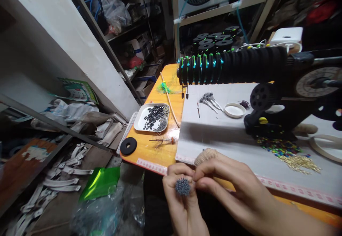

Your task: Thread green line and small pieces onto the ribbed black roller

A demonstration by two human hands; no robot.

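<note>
My left hand [184,211] is closed around a tight bundle of thin grey pieces [183,187], their round ends facing me. Against its fingertips, my right hand [237,186] has thumb and index finger pinched together. Whatever lies in that pinch is too small or hidden to make out. Both hands are in front of the table's near edge. Just behind the right hand lies a beige, textured bundle [205,155], partly covered by the fingers.
A white tray [137,123] of small black and metal parts stands left, near a black disc [128,146]. A machine with a long ribbed black roller [235,65] spans the back right. Colored beads [280,147] and gold pieces [300,163] lie below. A measuring tape [294,191] follows the front edge.
</note>
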